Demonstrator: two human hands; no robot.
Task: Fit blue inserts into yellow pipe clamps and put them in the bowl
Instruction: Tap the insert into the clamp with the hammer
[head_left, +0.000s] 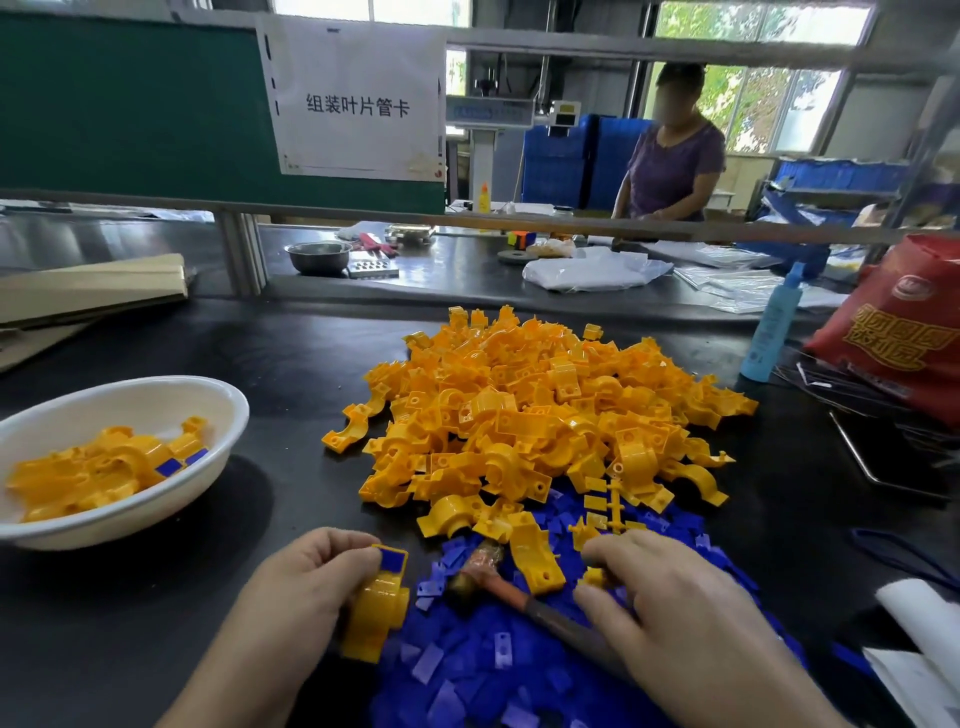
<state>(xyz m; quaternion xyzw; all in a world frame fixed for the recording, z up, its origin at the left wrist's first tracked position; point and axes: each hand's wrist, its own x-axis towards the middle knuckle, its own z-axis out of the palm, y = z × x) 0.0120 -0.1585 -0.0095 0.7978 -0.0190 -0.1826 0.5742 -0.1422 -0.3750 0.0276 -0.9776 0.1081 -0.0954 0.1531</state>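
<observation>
My left hand (306, 577) grips a yellow pipe clamp (376, 605) with a blue insert (392, 561) seated in its upper end. My right hand (670, 587) rests palm down on the heap of blue inserts (467, 670), over the handle of a small hammer (493, 577); whether its fingers close on the handle is hidden. A big pile of yellow clamps (535, 415) lies just beyond. The white bowl (228, 410) at the left holds several finished clamps (98, 473).
Flat cardboard (88, 291) lies at the far left. A blue bottle (774, 327) and a red bag (904, 332) stand at the right, with a wire rack (872, 467) and papers (924, 634) nearby. A person (670, 150) stands behind the far bench, where a steel bowl (318, 257) sits.
</observation>
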